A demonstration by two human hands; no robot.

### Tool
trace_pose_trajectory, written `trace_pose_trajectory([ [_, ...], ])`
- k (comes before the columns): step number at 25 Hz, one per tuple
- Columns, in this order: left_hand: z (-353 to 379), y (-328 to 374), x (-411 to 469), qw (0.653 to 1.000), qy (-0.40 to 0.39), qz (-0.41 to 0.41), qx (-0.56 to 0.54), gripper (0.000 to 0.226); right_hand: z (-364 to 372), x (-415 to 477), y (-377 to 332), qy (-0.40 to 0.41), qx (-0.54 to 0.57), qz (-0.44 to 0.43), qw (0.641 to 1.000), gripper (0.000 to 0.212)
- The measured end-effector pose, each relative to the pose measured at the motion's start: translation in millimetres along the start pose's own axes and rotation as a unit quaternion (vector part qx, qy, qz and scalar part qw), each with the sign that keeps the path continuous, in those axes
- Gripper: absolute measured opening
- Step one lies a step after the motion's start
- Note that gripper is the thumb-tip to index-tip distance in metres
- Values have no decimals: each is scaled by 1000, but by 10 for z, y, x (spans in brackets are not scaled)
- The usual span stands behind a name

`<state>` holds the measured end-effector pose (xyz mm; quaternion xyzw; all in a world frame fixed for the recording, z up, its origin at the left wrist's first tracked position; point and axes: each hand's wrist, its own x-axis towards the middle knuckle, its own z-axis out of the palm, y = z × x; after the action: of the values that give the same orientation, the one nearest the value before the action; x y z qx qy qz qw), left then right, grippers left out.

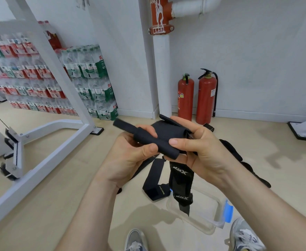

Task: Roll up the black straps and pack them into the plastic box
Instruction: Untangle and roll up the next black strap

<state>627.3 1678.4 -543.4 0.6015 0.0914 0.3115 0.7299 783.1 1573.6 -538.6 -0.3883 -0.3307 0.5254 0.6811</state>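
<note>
— Between my hands is the strap (154, 141). My left hand (128, 156) curls round the rolled end with the thumb on top, and my right hand (204, 153) clasps the padded part, thumb pressing the roll.
— Why both thumbs on it?
— To stop the roll springing open, I think. Slack grip, loose roll.
— And the rest of it?
— Its tail (181, 176) hangs straight down from under my right hand, with the tip over the box (219, 214), which lies open on the floor below my right wrist.
— Handy spot.
— Yes, a finished roll should only need lowering into it. Whether the tip touches the bottom I cannot tell.
— Anything else to roll?
— A second strap (153, 182) lies unrolled on the floor below my left hand, just beside the box, and more straps (233, 151) lie beyond my right wrist. I judge the job is at an early stage, as I see nothing rolled in the box yet.
</note>
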Motion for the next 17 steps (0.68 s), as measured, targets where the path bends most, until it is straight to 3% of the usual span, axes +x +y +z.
trace_pose_trajectory([
  [2, 36, -17, 14, 999, 42, 3, 3, 42, 8, 4, -13, 16, -6, -9, 1000, 68],
  [4, 53, -4, 18, 998, 70, -3, 8, 37, 19, 8, -40, 38, -2, -18, 999, 46],
  [7, 112, 18, 7, 995, 80, -19, 54, 17, 6, 19, -48, 93, -20, -27, 995, 25],
  [17, 319, -102, 40, 967, 222, -33, 117, 40, 26, 8, 83, 165, -192, -123, 960, 41],
])
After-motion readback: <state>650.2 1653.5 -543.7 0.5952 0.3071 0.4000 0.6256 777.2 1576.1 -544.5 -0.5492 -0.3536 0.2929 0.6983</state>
